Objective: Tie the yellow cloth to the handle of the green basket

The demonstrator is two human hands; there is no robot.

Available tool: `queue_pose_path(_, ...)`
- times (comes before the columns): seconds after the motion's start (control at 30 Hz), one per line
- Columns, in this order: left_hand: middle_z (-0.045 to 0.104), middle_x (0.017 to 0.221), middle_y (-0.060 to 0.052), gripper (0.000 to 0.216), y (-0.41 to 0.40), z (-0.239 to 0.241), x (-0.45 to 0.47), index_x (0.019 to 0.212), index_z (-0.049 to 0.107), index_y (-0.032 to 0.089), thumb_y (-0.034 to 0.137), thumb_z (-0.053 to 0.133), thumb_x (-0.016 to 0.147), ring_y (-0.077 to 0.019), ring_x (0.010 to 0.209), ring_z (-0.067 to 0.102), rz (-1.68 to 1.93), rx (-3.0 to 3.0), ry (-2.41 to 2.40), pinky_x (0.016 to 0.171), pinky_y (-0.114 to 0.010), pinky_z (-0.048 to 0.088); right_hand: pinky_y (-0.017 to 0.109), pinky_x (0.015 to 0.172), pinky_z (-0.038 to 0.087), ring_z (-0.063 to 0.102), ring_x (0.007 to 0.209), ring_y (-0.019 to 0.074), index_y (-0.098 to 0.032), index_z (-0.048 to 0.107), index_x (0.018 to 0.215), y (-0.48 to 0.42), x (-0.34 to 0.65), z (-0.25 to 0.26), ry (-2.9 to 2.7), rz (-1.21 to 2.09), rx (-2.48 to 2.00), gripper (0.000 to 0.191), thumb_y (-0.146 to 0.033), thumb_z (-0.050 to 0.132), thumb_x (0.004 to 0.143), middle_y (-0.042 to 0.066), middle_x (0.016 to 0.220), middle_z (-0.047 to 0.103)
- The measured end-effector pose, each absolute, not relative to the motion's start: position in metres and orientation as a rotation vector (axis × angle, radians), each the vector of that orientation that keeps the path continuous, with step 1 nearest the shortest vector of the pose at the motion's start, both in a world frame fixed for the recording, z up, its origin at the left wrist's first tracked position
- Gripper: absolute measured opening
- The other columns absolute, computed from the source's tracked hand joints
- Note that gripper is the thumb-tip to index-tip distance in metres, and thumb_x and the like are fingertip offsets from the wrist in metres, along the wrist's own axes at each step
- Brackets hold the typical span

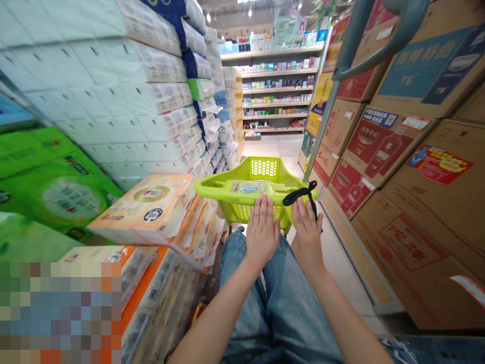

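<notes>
A lime-green plastic shopping basket [261,174] stands low in the aisle in front of me, its near rim towards my knees. My left hand [262,228] rests flat on that near rim, fingers together and pointing forward. Beside it, my right hand [306,228] lies on the rim's right corner, touching a black strap [301,194] tied there. Neither hand is curled around anything that I can see. My legs in blue jeans [278,298] show below the hands.
Tall stacks of wrapped tissue packs [132,96] wall the left side, with orange packs [151,202] jutting out near the basket. Brown cartons [413,167] on a grey trolley frame [364,50] line the right. Pale floor [278,146] runs ahead to far shelves [278,91].
</notes>
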State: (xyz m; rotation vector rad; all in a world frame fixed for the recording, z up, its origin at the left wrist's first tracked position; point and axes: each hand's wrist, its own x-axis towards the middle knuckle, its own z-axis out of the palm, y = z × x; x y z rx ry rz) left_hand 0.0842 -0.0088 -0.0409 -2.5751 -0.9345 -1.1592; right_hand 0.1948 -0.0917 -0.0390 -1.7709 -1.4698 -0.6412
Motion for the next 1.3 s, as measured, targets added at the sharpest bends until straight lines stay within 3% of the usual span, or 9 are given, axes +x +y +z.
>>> queue_pose_path(0.2, 0.022, 0.162, -0.020, 0.070, -0.010, -0.043, 0.086, 0.157, 0.005, 0.007, 0.028, 0.039, 0.100, -0.0276, 0.152, 0.011, -1.169, -2.593, -0.947, 0.119, -0.049, 0.031, 0.058, 0.121, 0.018, 0.010, 0.153, 0.0214, -0.022, 0.009, 0.159, -0.094, 0.200, -0.035, -1.162, -0.475, -1.737, 0.083, -0.001, 0.029, 0.081, 0.010, 0.165, 0.018)
queue_pose_path(0.43, 0.023, 0.162, -0.018, 0.062, -0.009, -0.042, 0.082, 0.157, 0.012, 0.009, 0.016, 0.033, 0.099, -0.0274, 0.152, 0.009, -1.076, -2.587, -0.936, 0.118, -0.050, 0.033, 0.056, 0.123, 0.010, 0.019, 0.152, 0.0182, -0.023, 0.014, 0.158, -0.070, 0.151, -0.035, -1.418, -0.530, -1.799, 0.068, -0.011, 0.033, 0.095, 0.010, 0.159, 0.035)
queue_pose_path(0.53, 0.024, 0.162, -0.019, 0.064, -0.008, -0.042, 0.084, 0.157, 0.007, 0.008, 0.021, 0.034, 0.100, -0.0274, 0.152, 0.010, -1.123, -2.583, -0.955, 0.118, -0.050, 0.033, 0.056, 0.123, 0.007, 0.021, 0.151, 0.0180, -0.024, 0.016, 0.158, -0.078, 0.167, -0.036, -1.465, -0.581, -1.788, 0.069, -0.009, 0.033, 0.093, 0.010, 0.158, 0.039)
queue_pose_path(0.73, 0.021, 0.162, -0.019, 0.067, -0.010, -0.044, 0.089, 0.157, 0.004, 0.009, 0.027, 0.037, 0.101, -0.0279, 0.152, 0.011, -1.198, -2.578, -0.967, 0.120, -0.049, 0.030, 0.059, 0.121, 0.012, 0.014, 0.153, 0.0203, -0.023, 0.013, 0.159, -0.097, 0.202, -0.035, -1.265, -0.533, -1.808, 0.085, 0.001, 0.029, 0.079, 0.010, 0.163, 0.028)
queue_pose_path(0.83, 0.021, 0.162, -0.020, 0.068, -0.011, -0.044, 0.089, 0.157, 0.002, 0.008, 0.027, 0.037, 0.101, -0.0275, 0.152, 0.010, -1.187, -2.566, -0.976, 0.120, -0.049, 0.030, 0.061, 0.120, 0.014, 0.010, 0.153, 0.0212, -0.023, 0.010, 0.159, -0.090, 0.188, -0.032, -1.156, -0.467, -1.807, 0.084, -0.001, 0.028, 0.080, 0.010, 0.164, 0.023)
queue_pose_path(1.07, 0.024, 0.162, -0.020, 0.065, -0.011, -0.044, 0.088, 0.157, -0.003, 0.008, 0.017, 0.029, 0.100, -0.0275, 0.152, 0.005, -1.105, -2.534, -0.973, 0.118, -0.049, 0.034, 0.055, 0.123, 0.009, 0.020, 0.152, 0.0188, -0.024, 0.022, 0.157, -0.072, 0.152, -0.031, -1.373, -0.547, -1.786, 0.067, -0.010, 0.033, 0.093, 0.009, 0.157, 0.040)
queue_pose_path(1.2, 0.023, 0.161, -0.021, 0.068, -0.012, -0.044, 0.090, 0.157, -0.001, 0.008, 0.024, 0.034, 0.101, -0.0284, 0.152, 0.010, -1.178, -2.550, -0.987, 0.118, -0.050, 0.033, 0.054, 0.123, 0.009, 0.022, 0.151, 0.0179, -0.024, 0.022, 0.157, -0.085, 0.174, -0.034, -1.415, -0.610, -1.777, 0.068, -0.007, 0.033, 0.092, 0.009, 0.154, 0.045)
queue_pose_path(1.3, 0.023, 0.162, -0.020, 0.068, -0.013, -0.043, 0.092, 0.157, 0.002, 0.009, 0.027, 0.036, 0.102, -0.0281, 0.152, 0.011, -1.221, -2.558, -0.991, 0.119, -0.049, 0.031, 0.057, 0.122, 0.012, 0.017, 0.152, 0.0192, -0.023, 0.022, 0.157, -0.096, 0.199, -0.035, -1.295, -0.601, -1.781, 0.075, -0.002, 0.029, 0.085, 0.011, 0.157, 0.039)
